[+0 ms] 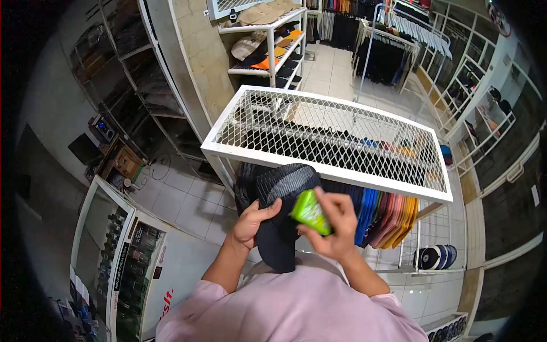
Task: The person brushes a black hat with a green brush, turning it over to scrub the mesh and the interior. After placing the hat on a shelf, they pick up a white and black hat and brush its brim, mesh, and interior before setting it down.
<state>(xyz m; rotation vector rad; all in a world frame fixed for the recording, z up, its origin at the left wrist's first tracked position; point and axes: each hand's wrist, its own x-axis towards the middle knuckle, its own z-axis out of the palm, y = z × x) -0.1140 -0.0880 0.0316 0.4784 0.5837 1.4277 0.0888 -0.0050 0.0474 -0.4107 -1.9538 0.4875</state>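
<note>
My left hand (253, 222) grips a black mesh-backed cap (282, 196) by its side, holding it in front of my chest with the brim pointing down. My right hand (333, 225) holds a small bright green object (311, 212), pressed against the cap's right side; what it is cannot be told. Both hands are just below the front edge of a white wire-mesh rack (327, 134).
Under the rack top hangs a row of coloured caps (387, 214) in blue, red and orange. A white shelf with caps (268, 48) stands behind, clothes rails (399, 40) further back. A glass display counter (122, 256) is at lower left. More caps (434, 256) sit at lower right.
</note>
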